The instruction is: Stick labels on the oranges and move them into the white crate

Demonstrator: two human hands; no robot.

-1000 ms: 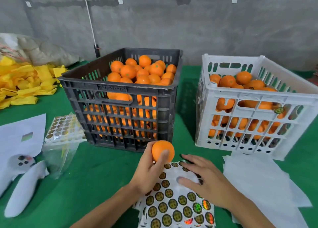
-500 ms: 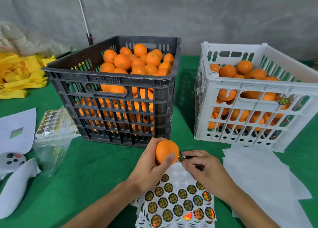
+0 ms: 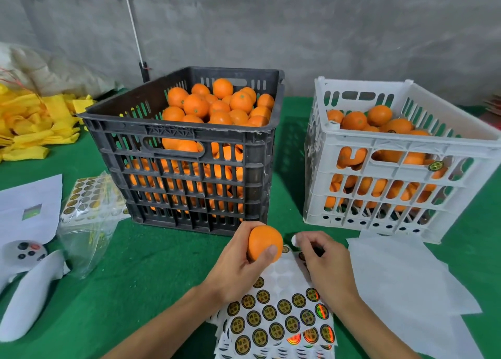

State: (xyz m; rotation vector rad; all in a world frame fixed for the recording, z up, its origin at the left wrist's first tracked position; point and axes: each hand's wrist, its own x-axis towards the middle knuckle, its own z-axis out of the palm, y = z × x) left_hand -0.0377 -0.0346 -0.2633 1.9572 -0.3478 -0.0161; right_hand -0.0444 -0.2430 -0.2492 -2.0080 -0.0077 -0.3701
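My left hand (image 3: pixel 238 266) grips one orange (image 3: pixel 264 242) just above the green table, in front of the black crate (image 3: pixel 189 174), which is heaped with oranges. My right hand (image 3: pixel 322 261) is beside the orange, its fingertips pinching a round label (image 3: pixel 294 240) peeled off the sheet. The label sheet (image 3: pixel 279 318) lies under both hands, its upper rows bare and its lower rows full of dark gold stickers. The white crate (image 3: pixel 379 155) stands at the right, partly filled with oranges.
Blank white backing sheets (image 3: pixel 406 277) lie right of the hands. A plastic bag with more label sheets (image 3: pixel 89 196) sits at the left, near white paper (image 3: pixel 29 209) and a white controller (image 3: pixel 24 253). Yellow cloths (image 3: pixel 29 125) pile up at the far left.
My right hand has lifted off the sheet with a label pinched in its fingertips and moved up beside the orange. My left hand has kept hold of the orange.
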